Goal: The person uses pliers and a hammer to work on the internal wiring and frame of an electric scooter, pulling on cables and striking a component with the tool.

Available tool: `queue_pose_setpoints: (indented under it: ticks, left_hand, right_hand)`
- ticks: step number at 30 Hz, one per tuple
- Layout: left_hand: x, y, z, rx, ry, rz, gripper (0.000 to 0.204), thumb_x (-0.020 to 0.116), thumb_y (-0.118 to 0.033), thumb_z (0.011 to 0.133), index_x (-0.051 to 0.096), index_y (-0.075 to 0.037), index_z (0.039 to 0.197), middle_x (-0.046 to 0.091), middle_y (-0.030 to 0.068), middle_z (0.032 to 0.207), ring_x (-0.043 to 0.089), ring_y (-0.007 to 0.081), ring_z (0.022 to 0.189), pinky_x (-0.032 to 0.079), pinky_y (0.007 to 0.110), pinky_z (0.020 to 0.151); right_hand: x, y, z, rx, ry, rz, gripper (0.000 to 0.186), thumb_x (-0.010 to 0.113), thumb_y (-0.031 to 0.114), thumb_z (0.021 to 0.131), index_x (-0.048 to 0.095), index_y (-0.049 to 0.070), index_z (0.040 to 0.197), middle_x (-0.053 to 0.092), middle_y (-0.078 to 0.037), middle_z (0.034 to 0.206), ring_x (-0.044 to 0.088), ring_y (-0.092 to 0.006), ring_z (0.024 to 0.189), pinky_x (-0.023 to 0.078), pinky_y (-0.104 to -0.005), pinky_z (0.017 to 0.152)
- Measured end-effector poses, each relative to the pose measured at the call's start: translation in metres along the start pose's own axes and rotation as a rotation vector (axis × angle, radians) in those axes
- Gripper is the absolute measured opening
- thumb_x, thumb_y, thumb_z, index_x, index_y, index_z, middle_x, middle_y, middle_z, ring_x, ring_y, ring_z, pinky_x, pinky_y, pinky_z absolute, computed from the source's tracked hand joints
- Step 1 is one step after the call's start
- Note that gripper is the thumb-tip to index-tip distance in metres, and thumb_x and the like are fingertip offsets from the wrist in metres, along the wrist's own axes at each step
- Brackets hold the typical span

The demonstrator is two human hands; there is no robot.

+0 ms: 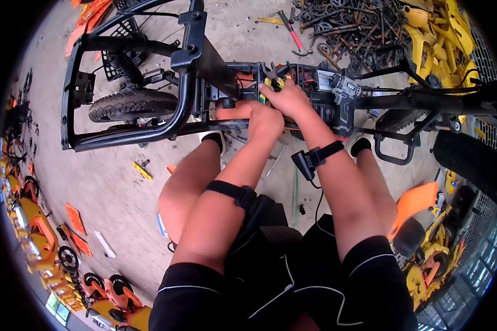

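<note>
Pliers (270, 73) with a dark metal head and green-and-yellow handles were observed over the open middle bay of a black tubular vehicle frame (187, 91). The handles stood apart, with the right hand (290, 101) gripping them. The left hand (265, 122) was curled just beside it at the frame's near edge; whether it held anything could not be determined. The frame's tubes were glossy and scuffed. A grey-and-black power tool (345, 94) lay right of the hands.
</note>
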State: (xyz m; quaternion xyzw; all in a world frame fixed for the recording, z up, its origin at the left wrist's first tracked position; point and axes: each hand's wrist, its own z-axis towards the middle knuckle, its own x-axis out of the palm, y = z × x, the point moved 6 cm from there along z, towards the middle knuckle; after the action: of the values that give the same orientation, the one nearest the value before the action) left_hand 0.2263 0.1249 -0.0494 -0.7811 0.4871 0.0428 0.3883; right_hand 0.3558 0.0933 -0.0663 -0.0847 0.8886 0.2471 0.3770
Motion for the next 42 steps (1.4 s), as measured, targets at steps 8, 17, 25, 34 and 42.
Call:
queue_pose_setpoints:
  ticks: [8,17,25,34,42]
  left_hand:
    - [-0.003,-0.001,0.017,0.005,-0.059,0.097,0.051,0.054,-0.027,0.09,0.043,0.009,0.124,0.056,0.0298,0.127,0.058,0.0425,0.116,0.046,0.045,0.096]
    - [0.011,0.009,0.025,-0.05,0.103,-0.093,0.048,0.053,-0.023,0.089,0.054,0.011,0.123,0.062,0.0305,0.12,0.06,0.038,0.115,0.048,0.042,0.093]
    - [0.009,0.008,0.019,0.039,0.121,-0.115,0.055,0.053,-0.019,0.087,0.044,0.014,0.129,0.058,0.0343,0.123,0.059,0.0397,0.117,0.048,0.042,0.093]
    - [0.039,0.039,0.041,0.02,0.236,-0.219,0.041,0.062,-0.023,0.086,0.053,0.007,0.112,0.062,0.022,0.104,0.061,0.0287,0.092,0.046,0.036,0.072]
    - [0.05,0.026,0.034,0.194,0.269,-0.105,0.028,0.061,-0.019,0.088,0.06,-0.002,0.11,0.066,0.0103,0.088,0.058,0.0174,0.066,0.041,0.031,0.052]
  right_hand:
    - [0.005,0.018,0.007,0.043,-0.037,-0.053,0.092,0.063,0.065,0.073,0.048,-0.004,0.134,0.052,-0.026,0.134,0.053,-0.0393,0.123,0.044,-0.0438,0.103]
    - [0.023,0.01,0.012,0.063,-0.027,-0.085,0.078,0.071,0.054,0.074,0.047,0.002,0.128,0.052,-0.024,0.13,0.054,-0.0388,0.121,0.046,-0.046,0.1]
    - [0.018,0.005,0.015,0.06,0.005,-0.066,0.085,0.068,0.056,0.076,0.045,-0.004,0.132,0.052,-0.027,0.133,0.055,-0.0387,0.122,0.046,-0.0433,0.101]
    - [0.022,-0.008,0.016,0.005,-0.033,0.07,0.074,0.058,0.054,0.089,0.047,-0.01,0.125,0.055,-0.034,0.124,0.056,-0.0447,0.117,0.046,-0.0462,0.099]
    - [0.018,-0.002,0.007,-0.007,-0.02,0.07,0.076,0.062,0.054,0.086,0.045,-0.008,0.127,0.053,-0.032,0.129,0.055,-0.0438,0.119,0.046,-0.0457,0.1]
